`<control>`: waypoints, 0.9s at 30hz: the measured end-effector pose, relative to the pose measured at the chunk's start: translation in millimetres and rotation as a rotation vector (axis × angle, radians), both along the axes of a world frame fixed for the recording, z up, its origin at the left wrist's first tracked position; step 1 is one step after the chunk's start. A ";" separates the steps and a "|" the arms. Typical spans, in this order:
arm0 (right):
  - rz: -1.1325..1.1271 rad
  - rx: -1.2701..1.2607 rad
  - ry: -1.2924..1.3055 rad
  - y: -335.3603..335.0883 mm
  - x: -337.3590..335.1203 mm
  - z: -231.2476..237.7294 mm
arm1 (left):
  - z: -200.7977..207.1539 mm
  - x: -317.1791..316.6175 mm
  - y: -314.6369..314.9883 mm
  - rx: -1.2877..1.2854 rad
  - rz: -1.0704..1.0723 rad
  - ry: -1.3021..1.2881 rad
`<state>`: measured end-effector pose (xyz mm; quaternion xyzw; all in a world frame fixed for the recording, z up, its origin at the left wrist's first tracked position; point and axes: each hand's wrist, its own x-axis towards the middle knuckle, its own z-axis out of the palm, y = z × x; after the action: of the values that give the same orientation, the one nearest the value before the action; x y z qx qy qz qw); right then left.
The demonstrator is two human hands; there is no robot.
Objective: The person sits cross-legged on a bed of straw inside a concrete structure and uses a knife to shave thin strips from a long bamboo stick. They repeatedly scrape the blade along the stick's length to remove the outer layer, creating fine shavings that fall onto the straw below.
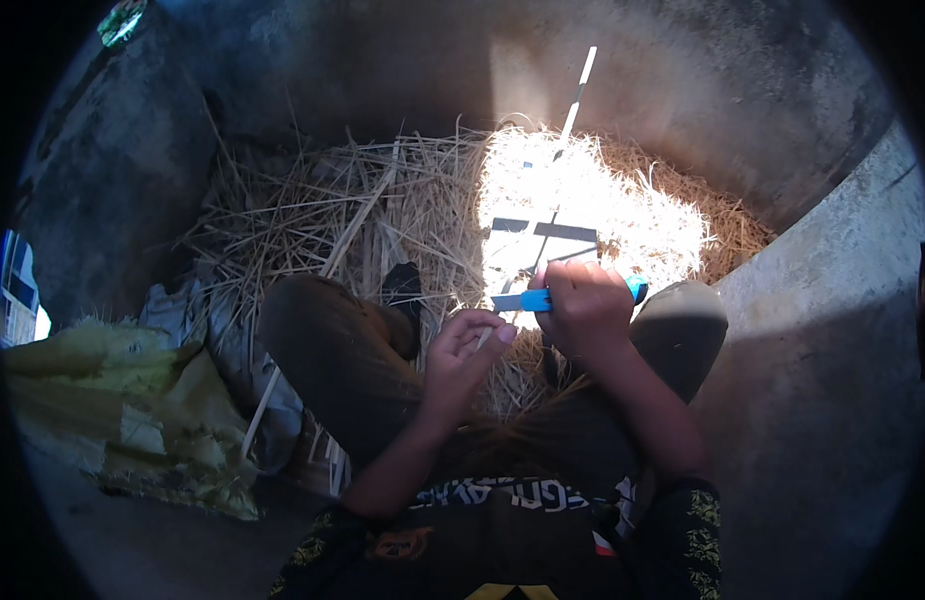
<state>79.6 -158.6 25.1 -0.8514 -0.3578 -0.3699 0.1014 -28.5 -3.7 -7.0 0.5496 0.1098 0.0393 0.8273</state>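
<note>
My right hand (591,305) is wrapped round a blue utility knife (535,300), whose blade points left toward my other hand. The fingers of my left hand (470,355) are closed on a thin pale strip (484,338), seemingly bamboo or wood, just below the blade. A long thin strip (571,120) slants from near my right hand up to the far wall, light and dark by turns in the sun. I cannot tell whether both are one piece, since the hand and the glare hide the part between. Beneath lies a glaring pale surface with a dark band (545,230) across it.
Long dry strips (323,200) heap up to the left, and fine curly shavings (673,200) to the right, partly washed out by sun. A yellowish sack (133,400) lies far left. A concrete wall (383,65) curves behind. My crossed legs (333,345) frame the work.
</note>
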 end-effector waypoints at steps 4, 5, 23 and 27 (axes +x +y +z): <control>-0.002 -0.061 -0.106 8.8 -7.2 -7.4 | 0.7 -0.4 -1.2 -0.021 -0.018 -0.025; 0.033 -0.034 -0.144 11.0 -6.5 -9.0 | 0.2 -0.6 -1.6 -0.034 -0.009 -0.019; 0.078 -0.091 -0.146 4.2 -11.5 -6.9 | -9.6 0.1 -4.8 0.094 0.039 -0.043; 0.090 -0.074 -0.146 5.1 -9.5 -9.6 | -16.2 0.5 -2.8 0.041 0.022 -0.040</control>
<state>70.0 -153.5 15.5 -0.8083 -0.4156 -0.4126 0.0603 -28.0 -6.6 -23.2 0.5643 0.0984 0.0615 0.8174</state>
